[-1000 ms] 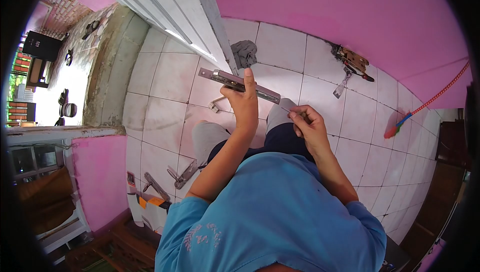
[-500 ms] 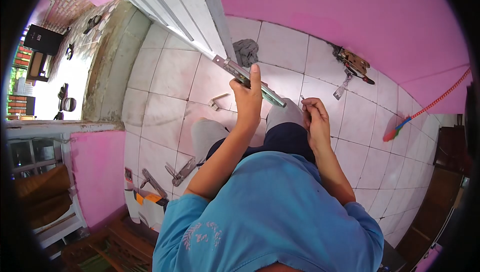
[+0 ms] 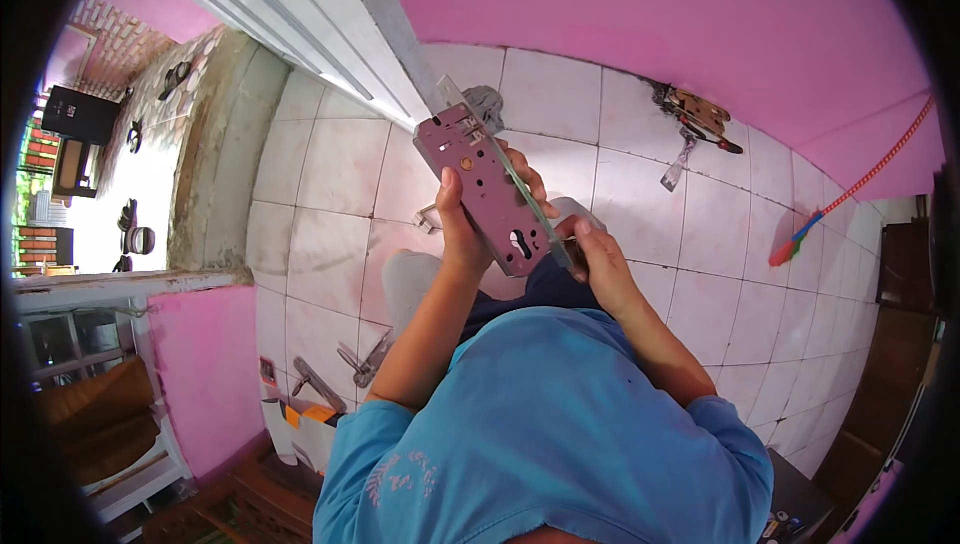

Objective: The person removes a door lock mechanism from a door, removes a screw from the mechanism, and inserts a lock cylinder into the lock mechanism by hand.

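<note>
A flat metal lock case (image 3: 480, 189) with several holes is tilted broad side up in front of my body. My left hand (image 3: 463, 224) is wrapped round it, the thumb on the near left edge and the fingers coming round the far right side. Along its right edge runs a long narrow faceplate (image 3: 520, 184). My right hand (image 3: 598, 259) is closed at the faceplate's lower end, fingertips pressed together there; whatever they pinch is too small to make out.
The edge of a white door (image 3: 385, 39) stands just beyond the lock. On the tiled floor are a grey cloth (image 3: 484, 107), a small bracket (image 3: 428, 219), door handles (image 3: 320, 384), tools (image 3: 700, 114) by the pink wall and a red-tipped brush (image 3: 790, 247).
My left hand has turned the lock case from edge-on to broad side up. My right hand has moved left and up against the lower end of the faceplate.
</note>
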A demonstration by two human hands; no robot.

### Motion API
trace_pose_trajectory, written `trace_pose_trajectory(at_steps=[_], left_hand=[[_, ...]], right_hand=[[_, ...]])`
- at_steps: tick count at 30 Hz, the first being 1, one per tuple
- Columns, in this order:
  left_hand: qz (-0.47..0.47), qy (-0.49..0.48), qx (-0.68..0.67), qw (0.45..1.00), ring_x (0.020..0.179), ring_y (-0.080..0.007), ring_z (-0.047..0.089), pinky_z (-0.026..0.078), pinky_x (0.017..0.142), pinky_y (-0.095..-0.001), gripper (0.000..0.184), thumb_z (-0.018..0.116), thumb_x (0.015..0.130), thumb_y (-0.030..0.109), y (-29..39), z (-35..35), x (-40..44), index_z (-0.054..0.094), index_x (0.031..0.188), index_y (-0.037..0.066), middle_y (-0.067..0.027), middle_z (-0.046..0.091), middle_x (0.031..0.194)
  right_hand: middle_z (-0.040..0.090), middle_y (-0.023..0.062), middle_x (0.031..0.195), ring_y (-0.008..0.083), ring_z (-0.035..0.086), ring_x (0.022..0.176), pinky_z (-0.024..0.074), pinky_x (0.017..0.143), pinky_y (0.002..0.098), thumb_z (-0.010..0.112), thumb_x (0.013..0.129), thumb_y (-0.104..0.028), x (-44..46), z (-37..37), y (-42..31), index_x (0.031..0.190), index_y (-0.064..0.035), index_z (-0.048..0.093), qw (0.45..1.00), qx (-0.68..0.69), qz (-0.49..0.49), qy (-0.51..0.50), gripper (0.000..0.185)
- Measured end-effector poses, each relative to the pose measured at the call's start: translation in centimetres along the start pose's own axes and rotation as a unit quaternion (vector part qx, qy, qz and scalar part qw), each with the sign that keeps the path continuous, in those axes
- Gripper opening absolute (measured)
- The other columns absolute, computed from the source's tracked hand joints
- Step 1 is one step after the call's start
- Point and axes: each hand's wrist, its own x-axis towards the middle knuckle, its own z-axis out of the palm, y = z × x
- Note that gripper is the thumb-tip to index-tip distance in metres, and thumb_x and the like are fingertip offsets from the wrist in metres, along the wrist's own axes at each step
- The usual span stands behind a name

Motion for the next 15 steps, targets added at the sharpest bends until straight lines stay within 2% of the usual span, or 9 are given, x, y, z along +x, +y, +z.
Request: trace_pose_trajectory(at_steps=[5, 7, 10, 12, 13, 15], left_hand=[[0.006, -0.008, 0.017, 1.0, 0.082, -0.0301, 0.063, 0.062, 0.065, -0.05, 0.074, 0.048, 0.088, 0.066, -0.1, 0.3, -0.1, 0.047, 0.123, 0.001, -0.0149, 0.055, 0.1], [-0.003, 0.006, 0.05, 0.999, 0.085, -0.026, 0.065, 0.061, 0.068, -0.0417, 0.074, 0.053, 0.087, 0.07, 0.3, 1.2, -0.2, 0.048, 0.115, 0.001, -0.0102, 0.055, 0.097], [0.004, -0.013, 0.083, 0.996, 0.084, -0.0233, 0.065, 0.059, 0.068, -0.0384, 0.078, 0.054, 0.086, 0.072, 0.4, 1.3, -0.3, 0.048, 0.115, 0.0, -0.0105, 0.056, 0.096], [0.012, -0.017, 0.11, 0.994, 0.083, -0.0219, 0.064, 0.058, 0.069, -0.0367, 0.079, 0.054, 0.085, 0.073, 0.4, 1.3, -0.3, 0.048, 0.114, -0.001, -0.0107, 0.057, 0.094], [0.019, -0.02, 0.137, 0.99, 0.081, -0.0204, 0.064, 0.057, 0.069, -0.0351, 0.08, 0.054, 0.084, 0.074, 0.4, 1.3, -0.4, 0.049, 0.112, -0.001, -0.011, 0.058, 0.092], [0.026, -0.03, 0.159, 0.986, 0.081, -0.0194, 0.064, 0.056, 0.069, -0.0336, 0.081, 0.054, 0.084, 0.075, 0.6, 1.5, -0.4, 0.049, 0.111, -0.002, -0.0111, 0.059, 0.09]], right_hand=[[0.039, -0.006, 0.07, 0.0036, 0.034, 0.057, 0.0279, 0.052, 0.0217, 0.039, 0.107, -0.036, 0.1, 0.5, 0.5, 0.089, -0.0074, 0.055, 0.999, 0.005, -0.02, -0.025, 0.038], [0.039, -0.0062, 0.071, 0.0035, 0.034, 0.057, 0.0276, 0.052, 0.0216, 0.041, 0.107, -0.035, 0.0, 0.8, 0.4, 0.087, -0.0082, 0.053, 0.999, 0.006, -0.017, -0.027, 0.036], [0.039, -0.0064, 0.07, 0.0035, 0.033, 0.058, 0.0277, 0.053, 0.0219, 0.041, 0.107, -0.035, 0.0, 0.9, 0.6, 0.084, -0.0087, 0.051, 1.0, -0.001, -0.009, -0.019, 0.036], [0.038, -0.0064, 0.069, 0.0036, 0.033, 0.057, 0.0279, 0.052, 0.0214, 0.041, 0.107, -0.035, 0.1, 0.8, 1.0, 0.098, -0.0061, 0.06, 1.0, 0.001, -0.019, -0.024, 0.036], [0.038, -0.0064, 0.069, 0.0036, 0.033, 0.057, 0.0279, 0.052, 0.0214, 0.041, 0.107, -0.035, 0.0, 0.9, 0.9, 0.098, -0.0061, 0.06, 1.0, 0.0, -0.019, -0.024, 0.036], [0.038, -0.0066, 0.069, 0.0031, 0.033, 0.056, 0.0277, 0.051, 0.0208, 0.04, 0.107, -0.036, -0.1, 1.2, 0.5, 0.124, -0.004, 0.06, 1.0, 0.004, -0.011, -0.016, 0.041]])
